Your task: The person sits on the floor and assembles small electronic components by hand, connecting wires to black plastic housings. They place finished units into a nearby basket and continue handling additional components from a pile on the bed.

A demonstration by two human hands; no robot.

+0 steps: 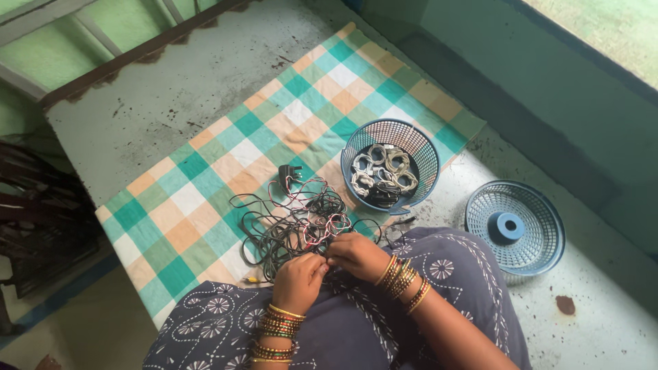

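While the person sat at the near edge of the cloth, this was how things lay:

Left hand: the left hand (299,279) was curled, its fingertips pinching a thin wire from the tangled pile of thin black, red and white wires (295,223).
Right hand: the right hand (356,255) was curled too, its fingertips pinching the same wire, just beside the left hand.
Wires: the pile lay near the near edge of the green, white and orange checked cloth (205,185), touching both hands.
Plug: a small black plug (288,177) lay at the far side of the pile.
Basket: a round blue plastic basket (418,147) stood at the right edge of the cloth, with rolled-up wire bundles (381,173) inside.
Lid: a round blue plastic lid with holes (541,229) lay on the grey floor, right of the basket and apart from it.
Bangles: gold and green bangles (401,279) were on both wrists.
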